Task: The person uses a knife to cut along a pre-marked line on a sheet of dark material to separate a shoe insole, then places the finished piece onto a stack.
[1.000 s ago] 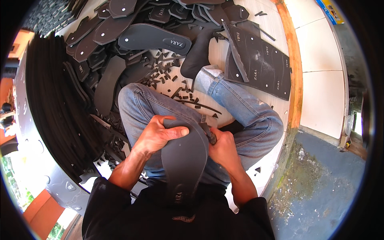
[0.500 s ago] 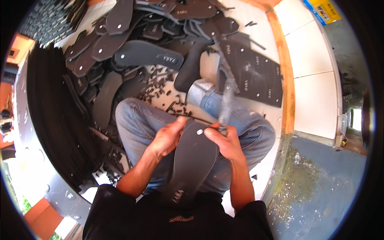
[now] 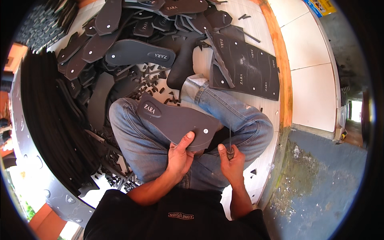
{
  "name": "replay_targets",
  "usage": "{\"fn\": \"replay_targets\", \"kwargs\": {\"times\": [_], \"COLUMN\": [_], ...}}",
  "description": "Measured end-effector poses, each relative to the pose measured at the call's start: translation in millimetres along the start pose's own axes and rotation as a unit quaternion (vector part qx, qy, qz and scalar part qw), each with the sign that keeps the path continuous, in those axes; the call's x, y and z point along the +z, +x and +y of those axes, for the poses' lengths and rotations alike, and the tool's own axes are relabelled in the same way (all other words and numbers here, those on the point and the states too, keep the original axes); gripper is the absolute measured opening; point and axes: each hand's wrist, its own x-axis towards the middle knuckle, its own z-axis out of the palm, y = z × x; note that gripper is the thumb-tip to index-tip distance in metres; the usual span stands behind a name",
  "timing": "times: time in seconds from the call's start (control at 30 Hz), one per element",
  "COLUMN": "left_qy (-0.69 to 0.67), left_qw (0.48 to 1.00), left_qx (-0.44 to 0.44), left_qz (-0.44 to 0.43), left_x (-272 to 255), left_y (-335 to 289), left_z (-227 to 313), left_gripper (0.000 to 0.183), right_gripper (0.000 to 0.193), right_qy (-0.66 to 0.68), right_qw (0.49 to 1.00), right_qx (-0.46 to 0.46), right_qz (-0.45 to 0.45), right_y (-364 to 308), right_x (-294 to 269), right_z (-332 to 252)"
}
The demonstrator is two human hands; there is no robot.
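My left hand (image 3: 180,159) is closed on the toe end of a dark grey foam shoe sole (image 3: 176,122), thumb on top beside a small white dot. The sole lies tilted over my lap, its heel end with a printed oval pointing to the far left. Just right of it, my right hand (image 3: 233,165) grips a knife (image 3: 230,140) by its short handle. The thin blade stands upright, apart from the sole.
Beyond my legs lies a heap of cut soles (image 3: 140,54). A scored foam sheet (image 3: 250,66) rests at the far right, and small dark offcuts (image 3: 150,80) litter the floor. On the left stands a tall stack of black sheets (image 3: 52,120).
The sole has been turned round: its heel end, near my body before, now points away to the left. My right hand and the knife have come off the sole and moved nearer me.
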Motion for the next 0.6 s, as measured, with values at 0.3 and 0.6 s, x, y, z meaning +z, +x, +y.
{"fn": "replay_targets", "kwargs": {"times": [0.3, 0.6], "left_qy": [0.015, 0.113], "left_qw": [1.000, 0.993], "left_qx": [-0.017, -0.024], "left_qz": [0.002, -0.002], "left_x": [-14, -64], "left_y": [1, -19], "left_z": [2, 10], "left_gripper": [0.028, 0.030], "right_gripper": [0.038, 0.027], "right_qy": [-0.132, 0.097], "right_qw": [0.991, 0.980], "right_qx": [0.020, 0.108], "right_qz": [-0.026, -0.135], "right_y": [-10, 39], "right_x": [4, 28], "right_z": [7, -8]}}
